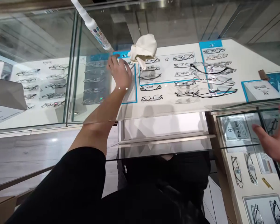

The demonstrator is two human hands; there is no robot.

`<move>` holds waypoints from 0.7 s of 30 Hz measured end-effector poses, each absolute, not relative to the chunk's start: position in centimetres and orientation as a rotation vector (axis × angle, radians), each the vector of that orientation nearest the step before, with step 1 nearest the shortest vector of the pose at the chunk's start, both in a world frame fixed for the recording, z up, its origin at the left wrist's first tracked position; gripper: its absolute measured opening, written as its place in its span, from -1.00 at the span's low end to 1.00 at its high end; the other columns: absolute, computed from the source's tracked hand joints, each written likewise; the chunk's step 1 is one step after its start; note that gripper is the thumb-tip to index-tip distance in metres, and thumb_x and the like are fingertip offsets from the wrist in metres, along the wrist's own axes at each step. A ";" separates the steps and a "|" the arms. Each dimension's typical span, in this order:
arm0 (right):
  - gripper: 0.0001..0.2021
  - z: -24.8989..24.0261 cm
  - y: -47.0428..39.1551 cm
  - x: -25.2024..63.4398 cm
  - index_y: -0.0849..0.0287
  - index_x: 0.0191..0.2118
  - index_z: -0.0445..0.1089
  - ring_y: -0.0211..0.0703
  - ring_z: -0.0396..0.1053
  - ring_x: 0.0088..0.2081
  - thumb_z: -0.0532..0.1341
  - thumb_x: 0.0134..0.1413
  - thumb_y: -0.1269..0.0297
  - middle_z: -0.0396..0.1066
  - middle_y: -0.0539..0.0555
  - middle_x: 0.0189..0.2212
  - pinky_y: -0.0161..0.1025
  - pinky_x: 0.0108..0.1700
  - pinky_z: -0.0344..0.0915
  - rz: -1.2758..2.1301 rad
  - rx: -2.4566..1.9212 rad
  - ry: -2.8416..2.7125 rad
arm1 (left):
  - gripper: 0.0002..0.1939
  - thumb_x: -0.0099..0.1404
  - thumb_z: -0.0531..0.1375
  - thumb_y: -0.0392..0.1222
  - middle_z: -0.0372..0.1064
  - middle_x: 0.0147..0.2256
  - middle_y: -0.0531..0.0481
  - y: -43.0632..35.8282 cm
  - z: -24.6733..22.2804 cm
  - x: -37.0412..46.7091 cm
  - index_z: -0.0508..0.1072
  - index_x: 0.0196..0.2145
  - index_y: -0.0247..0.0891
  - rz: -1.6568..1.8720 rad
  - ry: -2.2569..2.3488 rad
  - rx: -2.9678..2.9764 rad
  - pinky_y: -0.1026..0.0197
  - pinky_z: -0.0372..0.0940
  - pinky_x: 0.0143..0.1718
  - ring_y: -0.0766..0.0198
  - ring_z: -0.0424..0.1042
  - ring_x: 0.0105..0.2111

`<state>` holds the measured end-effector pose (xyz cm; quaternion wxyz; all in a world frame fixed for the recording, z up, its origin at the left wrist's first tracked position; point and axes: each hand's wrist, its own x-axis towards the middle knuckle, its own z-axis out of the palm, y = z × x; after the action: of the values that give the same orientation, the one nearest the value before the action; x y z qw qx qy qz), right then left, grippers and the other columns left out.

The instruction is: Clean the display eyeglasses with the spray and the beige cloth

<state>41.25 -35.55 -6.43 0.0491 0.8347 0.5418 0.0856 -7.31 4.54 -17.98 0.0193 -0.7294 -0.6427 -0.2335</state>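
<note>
Just beyond the loosely parted fingers of the left hand (120, 72), a white bottle (95, 29) is seen, with a cloth (145, 46) to their right. On the right hand (276, 144), thumb and finger are spread.

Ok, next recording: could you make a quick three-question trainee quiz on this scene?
1. Which hand is nearer the white bottle?
2. True or false: the cream cloth is folded into a flat square.
3. What shows beneath the glass top? A) watches B) eyeglasses C) rings

Key:
1. The left hand.
2. False; it is bunched up.
3. B.
</note>
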 end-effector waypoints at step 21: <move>-0.14 -6.6 -34.4 40.6 0.38 0.51 -0.06 0.30 -0.07 0.49 0.10 0.29 -0.09 -0.06 0.37 0.52 0.15 0.45 0.02 0.055 2.737 1.662 | -0.78 0.21 0.26 -0.05 0.55 -0.21 -0.03 -16.3 -11.3 -1.6 0.65 -0.27 -0.14 -0.025 -1.683 -3.323 0.17 0.32 -0.15 0.10 0.48 -0.14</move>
<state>40.55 -34.36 -6.62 -0.0304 0.8543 0.5186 0.0172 -1.56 -16.30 -11.31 -0.2877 -0.8544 -0.4327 -0.0066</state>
